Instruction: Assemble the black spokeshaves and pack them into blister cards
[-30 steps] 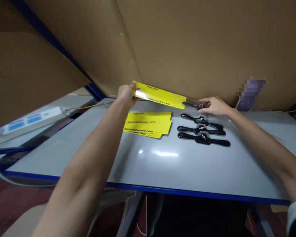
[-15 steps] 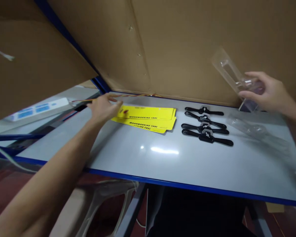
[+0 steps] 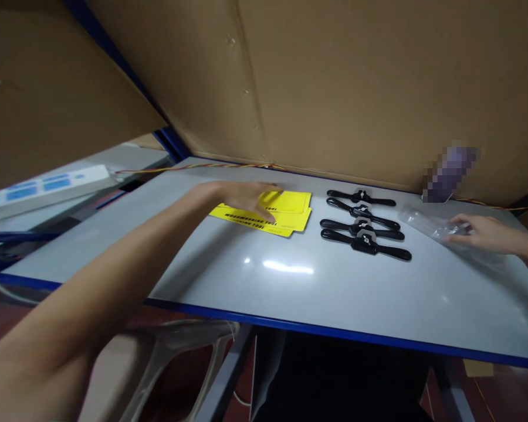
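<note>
My left hand (image 3: pixel 246 197) lies over the yellow cards (image 3: pixel 294 220) printed "WOODWORKING TOOL", its fingers spread across the top of the fanned stack. Part of the lettering is hidden beneath it. On the right side of the table, my right hand (image 3: pixel 488 233) pinches a clear plastic blister pack (image 3: pixel 425 224) lying low at the tabletop. Whether more than one pack is there I cannot tell. Between the hands, several black spokeshaves (image 3: pixel 365 241) rest in a column, handles pointing left and right.
A blurred-out purple object (image 3: pixel 451 173) leans against the cardboard wall (image 3: pixel 356 88) at the back right. Thin twisted wires (image 3: pixel 211 165) run along the table's rear edge to a white power strip (image 3: pixel 48 186) at left. A pale plastic chair (image 3: pixel 123 369) stands below the blue front edge.
My left hand has moved right from the cards' left end onto their middle. My right hand has lowered the clear blister pack from the air to the tabletop.
</note>
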Demonstrator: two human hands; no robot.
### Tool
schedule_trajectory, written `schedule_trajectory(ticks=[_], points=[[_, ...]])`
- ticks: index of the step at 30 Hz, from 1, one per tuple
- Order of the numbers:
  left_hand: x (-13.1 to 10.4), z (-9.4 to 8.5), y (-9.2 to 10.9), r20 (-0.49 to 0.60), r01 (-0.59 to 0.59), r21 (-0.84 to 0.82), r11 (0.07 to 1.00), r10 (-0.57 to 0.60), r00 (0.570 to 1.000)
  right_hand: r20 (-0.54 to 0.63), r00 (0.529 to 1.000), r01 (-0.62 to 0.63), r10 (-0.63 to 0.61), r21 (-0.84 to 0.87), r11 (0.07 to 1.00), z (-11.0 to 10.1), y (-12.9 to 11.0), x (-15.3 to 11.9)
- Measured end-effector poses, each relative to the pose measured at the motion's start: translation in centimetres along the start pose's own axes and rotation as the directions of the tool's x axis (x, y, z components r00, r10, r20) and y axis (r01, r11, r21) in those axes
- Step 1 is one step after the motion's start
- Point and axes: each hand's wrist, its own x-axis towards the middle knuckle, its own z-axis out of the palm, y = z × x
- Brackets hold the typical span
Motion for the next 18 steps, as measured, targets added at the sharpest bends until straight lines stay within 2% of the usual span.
schedule_trajectory(ticks=[1, 3, 4, 6, 8, 10, 14, 18], points=[[-0.1, -0.2, 0.2, 0.055, 0.005, 0.06, 0.998, -0.008, 0.998, -0.006, 1.0, 0.023, -0.024, -0.024, 0.999, -0.2, -0.4, 0.2], [-0.3, -0.6, 0.7, 0.159, 0.004, 0.209, 0.978, -0.038, 0.986, -0.093, 0.985, 0.136, -0.144, -0.086, 0.987, -0.3, -1.6, 0.2], [-0.4, -0.7, 0.9, 0.166, 0.009, 0.253, 0.967, -0.052, 0.985, -0.173, 0.957, 0.214, -0.234, -0.124, 0.969, -0.2, -2.5, 0.1], [-0.6, -0.7, 1.1, 0.172, 0.021, 0.288, 0.957, -0.074, 0.982, -0.321, 0.857, 0.369, -0.404, -0.166, 0.914, 0.5, -4.4, -0.6], [-0.8, -0.6, 1.1, 0.193, 0.02, 0.259, 0.966, -0.072, 0.979, -0.368, 0.774, 0.496, -0.514, -0.152, 0.855, 1.4, -6.5, -1.3], [-1.1, -0.4, 0.8, 0.221, 0.009, 0.208, 0.978, -0.057, 0.974, -0.379, 0.738, 0.564, -0.559, -0.11, 0.819, 2.3, -8.1, -1.8], [-1.7, -0.1, 0.6, 0.248, -0.033, 0.229, 0.973, -0.026, 0.968, -0.432, 0.749, 0.522, -0.502, -0.081, 0.849, 3.1, -9.4, -1.7], [-2.9, -0.6, 2.1, 0.255, 0.003, 0.211, 0.978, -0.058, 0.965, -0.403, 0.764, 0.479, -0.504, -0.169, 0.861, 2.9, -9.4, -0.9]])
